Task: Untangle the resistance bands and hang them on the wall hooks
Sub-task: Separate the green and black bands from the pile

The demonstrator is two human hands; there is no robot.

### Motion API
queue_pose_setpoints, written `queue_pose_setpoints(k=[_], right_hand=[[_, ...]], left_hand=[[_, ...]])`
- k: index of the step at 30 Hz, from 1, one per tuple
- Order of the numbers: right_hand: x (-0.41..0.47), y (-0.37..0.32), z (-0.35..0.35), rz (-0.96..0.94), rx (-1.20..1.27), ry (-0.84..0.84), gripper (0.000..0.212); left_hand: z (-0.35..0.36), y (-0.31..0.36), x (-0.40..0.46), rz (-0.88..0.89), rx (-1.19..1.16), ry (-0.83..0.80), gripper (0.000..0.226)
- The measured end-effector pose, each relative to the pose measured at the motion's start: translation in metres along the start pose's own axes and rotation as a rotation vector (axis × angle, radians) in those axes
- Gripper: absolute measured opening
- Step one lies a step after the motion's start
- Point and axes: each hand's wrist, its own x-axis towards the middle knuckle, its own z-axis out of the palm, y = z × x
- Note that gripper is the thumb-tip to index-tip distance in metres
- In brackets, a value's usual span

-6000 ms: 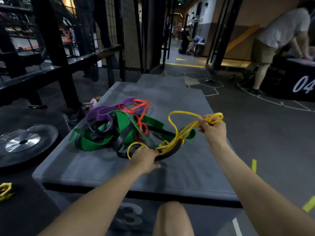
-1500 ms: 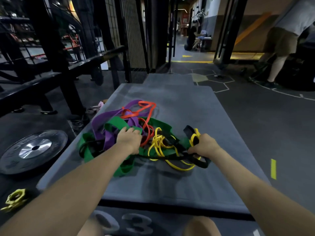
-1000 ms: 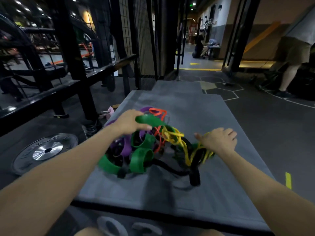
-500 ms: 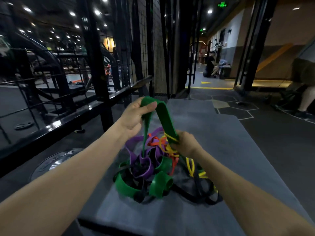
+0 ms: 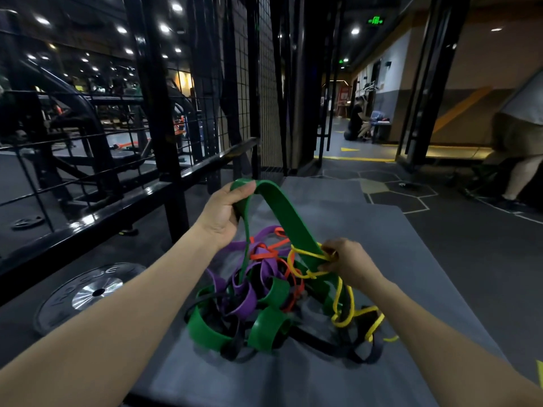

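Five tangled resistance bands, one of each colour, lie heaped on the grey mat (image 5: 411,259). The left hand (image 5: 223,214) grips the green band (image 5: 282,210), lifting its loop; the right hand (image 5: 349,261) pinches the yellow band (image 5: 305,254) beside it. The purple band (image 5: 246,298), orange band (image 5: 264,254) and black band (image 5: 320,343) stay piled.

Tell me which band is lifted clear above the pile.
The green band, held up by the left hand; the purple, orange, yellow and black ones stay low in the tangle.
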Motion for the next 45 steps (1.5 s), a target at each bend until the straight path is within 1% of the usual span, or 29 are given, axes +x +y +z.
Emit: queue_pose_setpoints(k=[2,5,7,9,11,14,16,18,20,21,24,25,26,28,29,30,31,32,33,34,37,39,40,42,43,45], right_hand=[[-0.006,0.002,-0.004,-0.050,0.066,0.048,0.027],[-0.015,0.000,-0.010,-0.082,0.161,0.113,0.026],[-0.019,-0.002,-0.009,-0.113,0.183,0.103,0.024],[-0.020,-0.001,-0.002,-0.121,0.122,0.058,0.029],[-0.017,0.001,0.006,-0.038,0.049,-0.006,0.032],[-0.009,0.006,0.015,0.125,-0.115,-0.123,0.043],[-0.006,0.010,0.014,0.222,-0.180,-0.196,0.047],[-0.007,0.016,0.012,0.274,-0.244,-0.223,0.047],[-0.011,0.016,0.011,0.271,-0.290,-0.173,0.051],[-0.013,0.013,0.012,0.240,-0.270,-0.127,0.056],[-0.017,-0.012,0.015,0.096,-0.071,0.058,0.070],[-0.015,-0.022,0.014,0.046,-0.006,0.133,0.069],[-0.011,-0.032,0.011,0.003,0.070,0.195,0.063],[-0.002,-0.047,0.006,-0.043,0.203,0.274,0.041],[0.001,-0.049,0.004,-0.049,0.198,0.291,0.031],[0.004,-0.048,0.003,-0.035,0.150,0.294,0.026],[0.006,-0.044,0.003,0.004,0.083,0.288,0.022],[0.007,-0.037,0.004,0.071,0.010,0.273,0.019],[0.006,-0.029,0.005,0.150,-0.063,0.251,0.019],[0.004,-0.020,0.008,0.231,-0.135,0.219,0.023],[-0.003,0.004,0.015,0.420,-0.370,0.089,0.036],[-0.003,0.012,0.021,0.448,-0.490,0.010,0.050],[-0.001,0.011,0.023,0.401,-0.522,-0.014,0.058],[0.008,0.000,0.030,0.195,-0.544,-0.036,0.071],[0.015,-0.009,0.035,0.068,-0.530,-0.064,0.073],[0.031,-0.026,0.053,-0.141,-0.456,-0.212,0.063]], left_hand=[[-0.004,0.000,-0.001,-0.032,0.036,0.026,0.017],[-0.005,-0.008,-0.005,-0.049,0.029,0.060,0.016],[0.002,-0.013,-0.007,-0.046,0.031,0.030,0.014],[0.016,-0.013,-0.008,-0.039,0.045,-0.057,0.015],[0.030,-0.011,-0.010,-0.034,0.034,-0.124,0.019],[0.036,-0.008,-0.009,-0.030,-0.064,-0.157,0.031],[0.031,-0.008,-0.008,-0.027,-0.068,-0.154,0.022],[0.025,-0.011,-0.009,-0.035,-0.020,-0.123,0.015],[0.022,-0.015,-0.009,-0.045,0.088,-0.138,0.013],[0.022,-0.018,-0.009,-0.054,0.143,-0.165,0.013],[0.025,-0.029,-0.009,-0.098,0.228,-0.238,0.011],[0.025,-0.033,-0.009,-0.129,0.226,-0.274,0.008],[0.026,-0.037,-0.009,-0.162,0.221,-0.314,0.008],[0.024,-0.044,-0.008,-0.200,0.224,-0.357,0.021],[0.021,-0.046,-0.009,-0.209,0.232,-0.346,0.027],[0.017,-0.049,-0.009,-0.208,0.257,-0.330,0.028],[0.013,-0.052,-0.010,-0.202,0.324,-0.310,0.021],[0.008,-0.056,-0.011,-0.194,0.437,-0.288,0.015],[0.000,-0.060,-0.011,-0.192,0.563,-0.256,0.014],[-0.009,-0.068,-0.010,-0.191,0.681,-0.208,0.019],[-0.044,-0.092,-0.007,-0.193,0.968,0.020,0.041],[-0.070,-0.107,-0.006,-0.242,1.139,0.109,0.046],[-0.081,-0.114,-0.006,-0.274,1.192,0.123,0.046],[-0.099,-0.124,-0.005,-0.335,1.235,0.149,0.046],[-0.105,-0.127,-0.004,-0.352,1.251,0.158,0.046],[-0.111,-0.132,-0.003,-0.361,1.277,0.164,0.047]])
